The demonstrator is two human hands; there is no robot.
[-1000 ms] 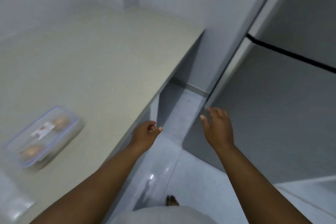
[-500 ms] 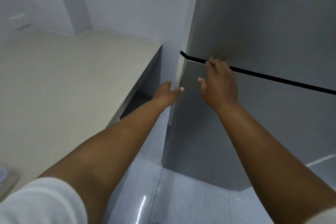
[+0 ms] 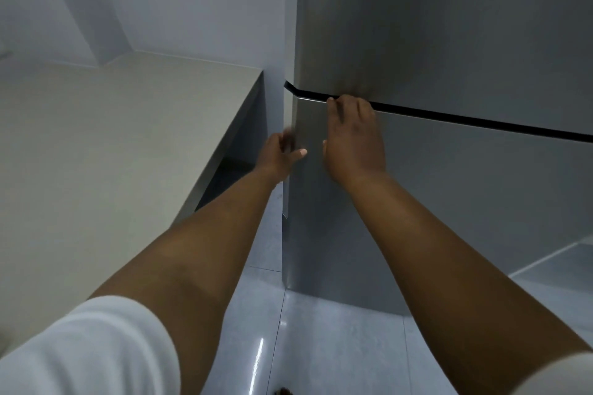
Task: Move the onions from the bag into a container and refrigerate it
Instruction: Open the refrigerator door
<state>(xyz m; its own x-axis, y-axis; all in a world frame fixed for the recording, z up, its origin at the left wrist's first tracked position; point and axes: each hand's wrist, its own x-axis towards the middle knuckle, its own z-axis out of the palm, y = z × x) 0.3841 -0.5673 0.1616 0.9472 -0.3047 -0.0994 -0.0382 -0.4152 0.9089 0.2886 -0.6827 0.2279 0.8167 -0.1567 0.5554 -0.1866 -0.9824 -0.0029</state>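
Observation:
A grey steel fridge fills the right half of the view, its upper door and lower door split by a black gap. My right hand lies on the lower door with its fingertips hooked over the door's top edge into that gap. My left hand clasps the lower door's left edge, thumb on the front face and fingers wrapped behind it, slightly blurred. Both doors look closed. The onion container and the bag are out of view.
A beige countertop runs along the left and ends just short of the fridge, with a dark recess under its end. White walls stand behind it. Glossy pale floor tiles lie below my arms.
The view swung right from the countertop, so the onion container left the frame. Both hands rose to the fridge; the right reached the door gap and the left closed on the lower door's edge.

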